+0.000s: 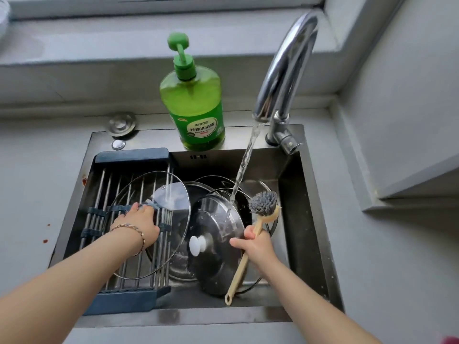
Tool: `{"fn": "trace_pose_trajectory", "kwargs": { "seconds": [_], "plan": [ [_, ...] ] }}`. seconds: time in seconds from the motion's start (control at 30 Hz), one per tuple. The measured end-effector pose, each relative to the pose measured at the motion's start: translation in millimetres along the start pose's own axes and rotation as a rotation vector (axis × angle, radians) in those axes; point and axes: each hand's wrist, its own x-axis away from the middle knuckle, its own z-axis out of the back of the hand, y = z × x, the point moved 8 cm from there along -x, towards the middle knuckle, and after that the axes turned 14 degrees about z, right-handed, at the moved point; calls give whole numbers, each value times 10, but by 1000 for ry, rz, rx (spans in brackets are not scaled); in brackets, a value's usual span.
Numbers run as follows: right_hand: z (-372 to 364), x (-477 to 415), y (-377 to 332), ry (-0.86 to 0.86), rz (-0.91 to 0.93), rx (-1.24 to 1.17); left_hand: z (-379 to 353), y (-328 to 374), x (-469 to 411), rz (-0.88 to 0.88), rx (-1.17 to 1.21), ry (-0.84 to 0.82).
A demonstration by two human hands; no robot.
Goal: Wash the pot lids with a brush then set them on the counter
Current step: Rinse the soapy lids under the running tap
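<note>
Water (244, 167) is running from the faucet (285, 63) straight onto the steel lid (218, 234), which is leaning w/ its white knob (197, 245) facing up in the sink (313, 219), right side. Left hand (139, 223) is gripping the glass lid (159, 194) by its handle, holding it tilted over the drying rack (131, 291) that's spanning the sink's left half. Right hand (258, 244) is clenching the brush (264, 203) mid-handle, bristle head up and clear of both lids, just beside the stream, not touching metal yet.

Step looks like the start of a scrub: glass lid is being presented, brush is being readied. More lids are stacking behind the steel one (count is hard to tell, maybe two or three rims). Dish soap bottle (193, 105) is standing on the sink's back ledge, untouched as far as I can see.

Next move prob. needs the brush head brought down onto a lid face, w/ the left hand steadying it vs. slipping, since wet glass is slick. Grey surface (24, 194) to the left is where washed lids should be going.
</note>
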Motion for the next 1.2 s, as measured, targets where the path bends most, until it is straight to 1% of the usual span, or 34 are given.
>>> {"fn": "trace_pose_trajectory", "kwargs": {
  "seconds": [0.07,0.1,0.17,0.23,0.27,0.33,0.37,0.43,0.5,0.57,0.63,0.7,0.77,0.8,0.87,0.9,0.97,1.0,1.03,1.13,1.17,1.2],
  "plan": [
    [65,75,-207,-19,44,15,161,35,35,-7,80,108],
    [94,112,-313,-23,65,23,279,59,86,-22,164,173],
    [173,191,-529,-4,107,38,508,103,260,-69,407,262],
    [239,271,-779,-19,165,65,718,191,498,-186,630,311],
    [271,308,-904,-42,198,91,808,263,635,-292,687,318],
    [351,377,-1162,-104,255,149,917,448,922,-529,684,264],
    [385,409,-1301,-148,283,171,946,536,1053,-621,627,219],
    [440,455,-1567,-259,343,214,994,684,1245,-739,452,183],
    [453,494,-1780,-384,392,296,1053,752,1350,-777,367,191],
    [425,521,-1894,-475,411,393,1080,783,1403,-798,360,183],
    [426,508,-1967,-473,430,480,1004,782,1426,-817,378,111],
    [479,496,-2085,-366,537,591,919,727,1393,-784,572,-2],
    [571,505,-2170,-225,637,743,878,630,1337,-689,828,-46],
    [614,506,-2152,-165,638,807,855,575,1305,-620,970,-76],
    [672,508,-2033,-87,542,829,794,461,1231,-443,1255,-153],
    [675,505,-1977,-56,486,796,781,408,1189,-360,1346,-151],
    [596,503,-1906,-14,440,751,776,349,1129,-250,1390,-99],
    [513,509,-1892,-19,454,727,794,330,1116,-211,1380,-61],
    [382,539,-1883,-62,483,707,816,324,1121,-176,1383,-38],
    [-114,798,-1850,-330,573,656,832,304,1090,-111,1492,-53],
    [-146,815,-1849,-355,575,638,830,285,1075,-106,1512,-53],
    [-87,721,-1853,-325,556,612,842,263,1070,-121,1527,-44]
  ]
}}
